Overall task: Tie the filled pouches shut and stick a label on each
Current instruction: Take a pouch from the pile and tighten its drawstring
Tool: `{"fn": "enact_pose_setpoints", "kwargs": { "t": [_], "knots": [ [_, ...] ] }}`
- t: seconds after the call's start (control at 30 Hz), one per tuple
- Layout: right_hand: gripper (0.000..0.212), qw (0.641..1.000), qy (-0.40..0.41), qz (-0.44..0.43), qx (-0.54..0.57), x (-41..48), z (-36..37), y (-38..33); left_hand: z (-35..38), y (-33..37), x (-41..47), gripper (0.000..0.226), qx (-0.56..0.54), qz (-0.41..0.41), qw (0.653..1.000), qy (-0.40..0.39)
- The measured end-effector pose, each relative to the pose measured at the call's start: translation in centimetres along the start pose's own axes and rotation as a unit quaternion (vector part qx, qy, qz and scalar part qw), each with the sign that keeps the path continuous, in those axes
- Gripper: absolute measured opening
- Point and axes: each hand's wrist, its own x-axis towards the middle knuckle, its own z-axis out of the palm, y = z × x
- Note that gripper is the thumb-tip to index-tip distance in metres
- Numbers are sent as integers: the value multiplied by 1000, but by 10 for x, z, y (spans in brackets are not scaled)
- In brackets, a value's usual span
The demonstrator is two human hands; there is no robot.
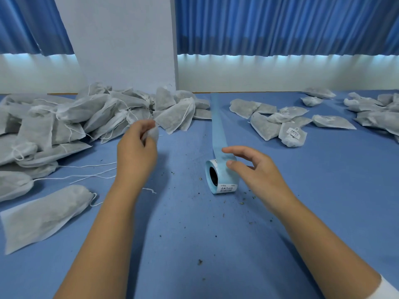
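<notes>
While the left hand grips a pouch above the table, near the heap, and the right hand hangs released over the label roll, the person should lift one label by its corner and press it flat, without creases.

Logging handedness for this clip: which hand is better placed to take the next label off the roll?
Probably right. The right hand hovers open over the label roll, thumb close to its top, while the left hand is occupied gripping a pouch.
</notes>
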Motion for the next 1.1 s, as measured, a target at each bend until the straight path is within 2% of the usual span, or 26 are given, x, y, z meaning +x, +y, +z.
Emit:
{"fn": "enact_pose_setpoints", "kwargs": {
  "t": [0.1, 0.23, 0.37, 0.43, 0.5, 0.6, 0.63, 0.7, 0.77, 0.83, 0.9, 1.0, 1.1],
  "knots": [
    [27, 1000, 1, 0, -18, -1, 1, -2, 4, 19, -7, 41, -151, -20, 988, 1],
    [27, 999, 10, -7, -40, -1, 2, -2, 7, 33, -12, 41, -287, -97, 953, -5],
    [51, 998, 10, -21, -50, 0, 1, -1, 9, 42, -14, 36, -395, -172, 902, -43],
    [56, 998, 1, -29, -64, 1, 1, -2, 10, 45, -15, 35, -414, -188, 889, -54],
    [43, 998, -4, -40, -57, 1, 1, -2, 11, 47, -16, 32, -419, -195, 884, -65],
    [25, 998, -33, -53, 21, -1, 0, -4, 12, 45, -15, 31, -411, -210, 884, -70],
    [23, 996, -40, -61, 42, -2, 0, -4, 13, 43, -15, 32, -396, -218, 889, -76],
    [20, 995, -36, -80, 48, -1, 0, -3, 17, 38, -16, 34, -301, -225, 922, -88],
    [21, 995, -25, -96, 34, 0, 1, -2, 19, 33, -18, 38, -163, -186, 966, -80],
    [23, 994, -19, -110, 12, 0, 3, -1, 18, 35, -24, 45, -51, -50, 992, -102],
    [25, 993, -29, -116, -8, -1, 4, -1, 19, 41, -32, 48, -32, 98, 980, -169],
    [27, 991, -65, -116, -16, -1, 4, -2, 24, 50, -45, 54, -44, 173, 942, -284],
    [29, 988, -77, -134, -30, -2, 1, -2, 25, 53, -47, 50, 0, 213, 936, -281]
  ]
}}
